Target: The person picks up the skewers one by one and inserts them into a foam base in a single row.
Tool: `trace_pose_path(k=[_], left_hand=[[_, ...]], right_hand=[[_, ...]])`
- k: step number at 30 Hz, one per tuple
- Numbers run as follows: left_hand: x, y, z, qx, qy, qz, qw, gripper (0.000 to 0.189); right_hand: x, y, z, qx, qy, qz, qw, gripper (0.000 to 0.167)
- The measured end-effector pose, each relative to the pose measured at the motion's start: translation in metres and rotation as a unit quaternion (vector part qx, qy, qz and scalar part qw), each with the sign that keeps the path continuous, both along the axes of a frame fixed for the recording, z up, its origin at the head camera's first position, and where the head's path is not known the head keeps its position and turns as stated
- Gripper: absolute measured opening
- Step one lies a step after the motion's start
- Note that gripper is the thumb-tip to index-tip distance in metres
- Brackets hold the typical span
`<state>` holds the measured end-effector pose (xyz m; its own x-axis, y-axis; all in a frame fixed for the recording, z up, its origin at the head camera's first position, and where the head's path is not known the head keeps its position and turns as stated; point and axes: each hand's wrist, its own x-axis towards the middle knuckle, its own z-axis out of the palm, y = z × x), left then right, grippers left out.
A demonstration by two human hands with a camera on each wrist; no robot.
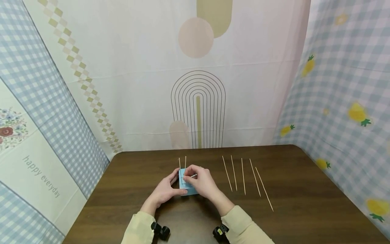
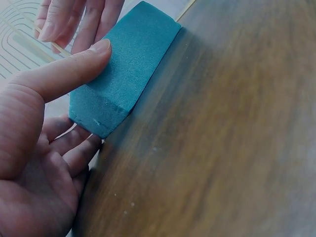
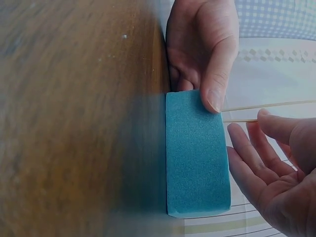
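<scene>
Brace firmly, pinch straight

Head: left grip holds a blue, foam-looking rectangular block on the brown wooden surface. Left wrist: its thumb braces the block — press firmly. Right wrist: right grip pinches a thin, pale wooden stick by the block — best held straight.

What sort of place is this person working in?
Probably a makeshift indoor workspace, perhaps a curtained-off corner: a dark brown wood-grain table, a white cloth backdrop printed with arches behind it, and pale blue-and-white checked fabric with yellow fruit prints on the right.
</scene>
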<state>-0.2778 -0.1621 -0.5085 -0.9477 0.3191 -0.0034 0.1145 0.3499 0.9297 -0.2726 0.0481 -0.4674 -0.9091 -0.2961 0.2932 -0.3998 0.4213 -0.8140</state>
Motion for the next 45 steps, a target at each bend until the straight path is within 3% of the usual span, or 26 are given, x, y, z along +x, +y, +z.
trace_pose_path(k=[17, 24, 29, 33, 37, 41, 45], left_hand=[[0.003, 0.001, -0.003, -0.006, 0.004, -0.006, 1.0000, 0.106], [0.004, 0.003, -0.004, 0.004, -0.004, -0.002, 1.0000, 0.106], [0.003, 0.005, -0.005, 0.012, -0.004, -0.002, 0.9999, 0.109], [0.001, 0.004, -0.005, 0.019, -0.006, -0.004, 0.9998, 0.109], [0.002, 0.001, -0.005, 0.018, -0.008, 0.000, 0.9998, 0.109], [0.001, -0.001, -0.004, 0.015, -0.005, 0.005, 0.9999, 0.109], [0.001, -0.001, -0.004, 0.014, 0.001, 0.004, 0.9999, 0.109]], right_hand=[[0.003, 0.005, -0.001, 0.003, -0.026, 0.016, 0.9995, 0.017], [0.004, 0.031, 0.005, -0.006, -0.038, 0.036, 0.9986, 0.031], [0.004, 0.071, 0.009, -0.008, -0.036, 0.025, 0.9990, 0.030], [0.003, 0.120, 0.012, 0.011, -0.026, 0.011, 0.9995, 0.028], [0.004, 0.177, 0.014, 0.059, -0.027, -0.043, 0.9970, 0.031], [0.008, 0.230, 0.013, 0.091, -0.091, -0.102, 0.9864, 0.041], [0.009, 0.263, 0.009, 0.085, -0.179, -0.129, 0.9716, 0.054]])
